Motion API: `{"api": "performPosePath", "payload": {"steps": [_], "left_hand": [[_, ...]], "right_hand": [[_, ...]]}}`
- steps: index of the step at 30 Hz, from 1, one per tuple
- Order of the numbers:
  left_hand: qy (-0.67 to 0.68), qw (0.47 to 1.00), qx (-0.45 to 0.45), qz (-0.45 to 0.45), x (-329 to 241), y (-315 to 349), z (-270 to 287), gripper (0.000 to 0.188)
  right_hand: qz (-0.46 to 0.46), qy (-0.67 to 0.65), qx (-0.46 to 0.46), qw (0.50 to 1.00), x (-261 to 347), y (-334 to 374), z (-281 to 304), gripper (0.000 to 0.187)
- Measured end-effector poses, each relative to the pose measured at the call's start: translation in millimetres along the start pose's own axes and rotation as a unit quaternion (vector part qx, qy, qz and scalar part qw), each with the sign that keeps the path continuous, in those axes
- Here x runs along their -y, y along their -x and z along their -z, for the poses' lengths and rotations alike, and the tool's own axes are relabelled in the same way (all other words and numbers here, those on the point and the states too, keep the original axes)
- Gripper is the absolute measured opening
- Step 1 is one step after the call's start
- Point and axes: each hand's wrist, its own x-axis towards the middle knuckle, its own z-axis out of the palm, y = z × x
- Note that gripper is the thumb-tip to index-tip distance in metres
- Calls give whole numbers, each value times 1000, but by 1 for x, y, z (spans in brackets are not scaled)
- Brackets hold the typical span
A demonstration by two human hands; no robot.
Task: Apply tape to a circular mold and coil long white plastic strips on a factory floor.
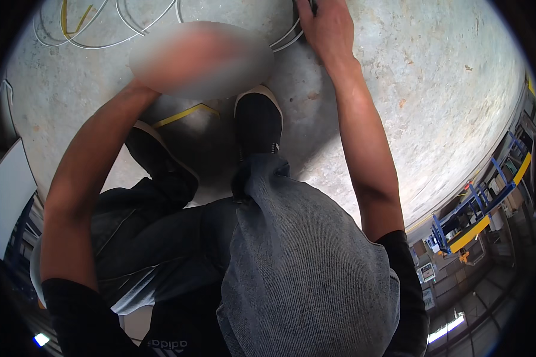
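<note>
In the head view, white cable curves up rightward across the floor, just beside the right hand, whose fingertips are cut off; the left hand is blurred. Neither grip can be told.

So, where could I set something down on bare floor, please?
The widest free floor lies between the right forearm and the blue-and-yellow racking. It's crowded at upper left with looped cable and around the shoes, near a yellow strip.

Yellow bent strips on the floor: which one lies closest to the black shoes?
The thin, bent yellow strip between the black shoes; the other yellow strip lies farther forward, among the looped white cables.
</note>
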Motion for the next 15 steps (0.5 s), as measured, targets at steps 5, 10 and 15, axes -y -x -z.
{"api": "performPosePath", "payload": {"steps": [5, 10, 15], "left_hand": [[1, 999, -10, -50, 0, -14, -2, 59], [-17, 998, -20, -60, -1, -13, 2, 59], [-24, 996, -6, -85, 4, -13, 0, 59]], "right_hand": [[51, 64, -35, 996, -35, -34, -15, 44], [42, 21, 50, 998, -51, -74, -5, 50], [126, 61, 122, 983, -30, -107, -9, 52]]}}
